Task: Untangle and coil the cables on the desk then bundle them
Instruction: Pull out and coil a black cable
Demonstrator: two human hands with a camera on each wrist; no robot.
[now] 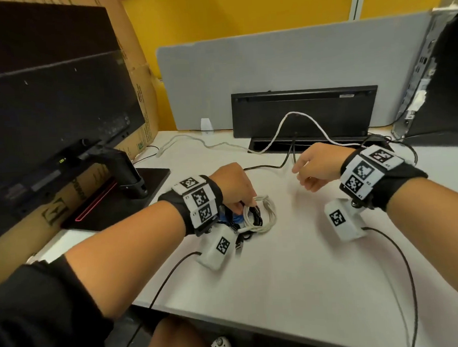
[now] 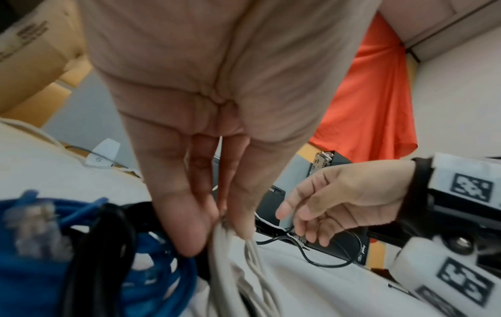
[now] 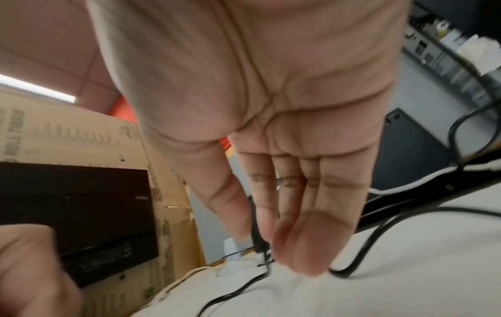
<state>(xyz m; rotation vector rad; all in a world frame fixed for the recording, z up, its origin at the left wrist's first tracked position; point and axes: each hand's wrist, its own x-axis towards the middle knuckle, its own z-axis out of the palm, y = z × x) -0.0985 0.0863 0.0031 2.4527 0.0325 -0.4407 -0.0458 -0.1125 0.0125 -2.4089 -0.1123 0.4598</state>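
On the white desk [image 1: 295,263] my left hand [image 1: 240,199] grips a bundle of coiled cables. The bundle holds a white coil [image 1: 266,215], a black coil [image 1: 254,217] and a blue coil [image 1: 237,219]. In the left wrist view my left hand [image 2: 222,216] pinches the white coil [image 2: 225,268], with the blue coil [image 2: 162,268] and black coil [image 2: 100,246] beside it. My right hand [image 1: 300,173] pinches a loose thin black cable [image 1: 270,167] that trails back toward the keyboard. That pinch by my right hand [image 2: 295,216] shows in the left wrist view.
A loose white cable [image 1: 310,120] drapes over a black keyboard [image 1: 304,112] standing against the grey partition [image 1: 295,56]. A monitor [image 1: 44,104] with its stand base [image 1: 132,195] and a cardboard box [image 1: 136,71] fill the left. A computer tower [image 1: 418,81] stands at the right.
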